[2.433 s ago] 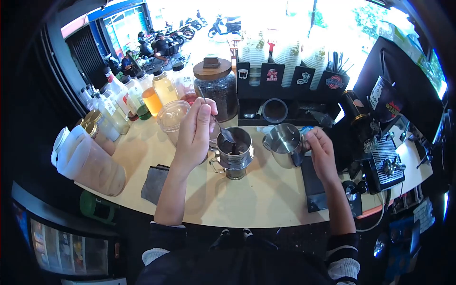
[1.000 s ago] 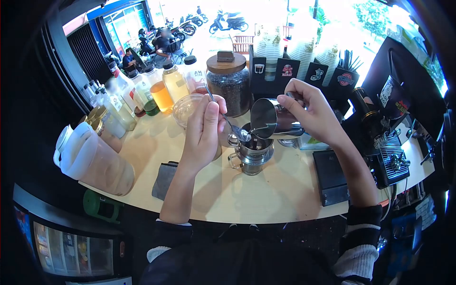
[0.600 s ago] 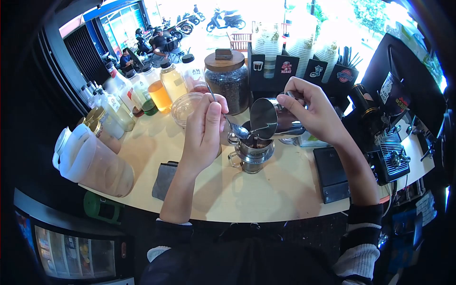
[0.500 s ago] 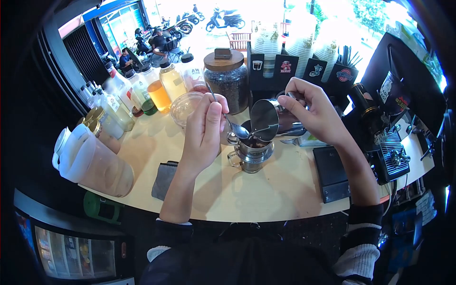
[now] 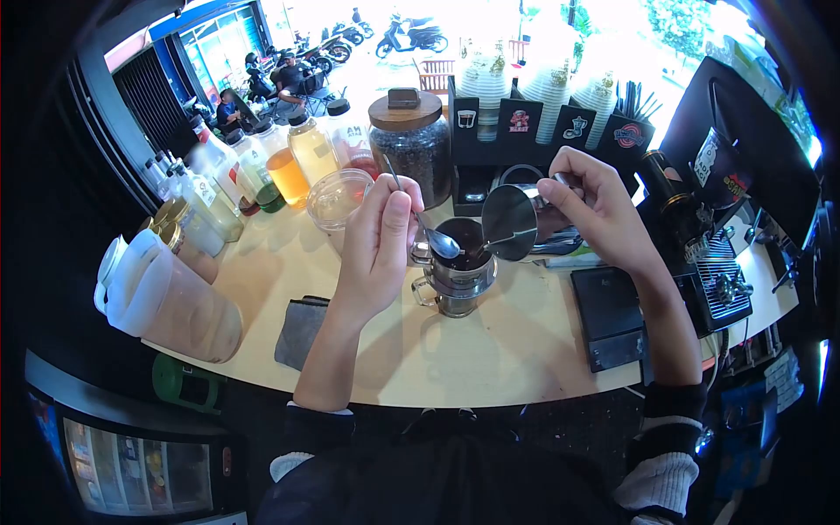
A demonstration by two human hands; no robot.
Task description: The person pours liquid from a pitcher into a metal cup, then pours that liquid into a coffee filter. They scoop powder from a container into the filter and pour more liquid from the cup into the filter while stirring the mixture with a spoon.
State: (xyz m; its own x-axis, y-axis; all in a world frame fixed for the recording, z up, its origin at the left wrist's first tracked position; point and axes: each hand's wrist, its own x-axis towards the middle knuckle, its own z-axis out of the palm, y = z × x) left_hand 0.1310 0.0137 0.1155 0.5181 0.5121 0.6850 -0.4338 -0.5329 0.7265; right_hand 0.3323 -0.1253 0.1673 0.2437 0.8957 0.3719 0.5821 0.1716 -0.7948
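Observation:
My left hand (image 5: pixel 381 245) is closed around the handle of a small metal spoon (image 5: pixel 444 244), whose bowl hangs over the rim of a metal dripper (image 5: pixel 459 276). The dripper sits on a glass cup (image 5: pixel 458 304) with a handle on its left, and dark contents show inside. Fingers of my right hand (image 5: pixel 588 203) grip the handle of a steel pitcher (image 5: pixel 516 222). The pitcher is tipped to the left, its spout beside the dripper's opening. A thin glint at the spout is too small to make out.
Bottles (image 5: pixel 284 166), a clear plastic tub (image 5: pixel 341 199) and a wood-lidded jar (image 5: pixel 409 149) stand behind. A white pitcher (image 5: pixel 175 297) and grey cloth (image 5: pixel 303 331) are left. A black scale (image 5: pixel 607 306) and espresso machine (image 5: pixel 722 284) are right. Two people sit outside.
The steel pitcher and my right hand have shifted right, uncovering more of the dripper's opening. The spoon stays over the rim. The whole view has shifted slightly.

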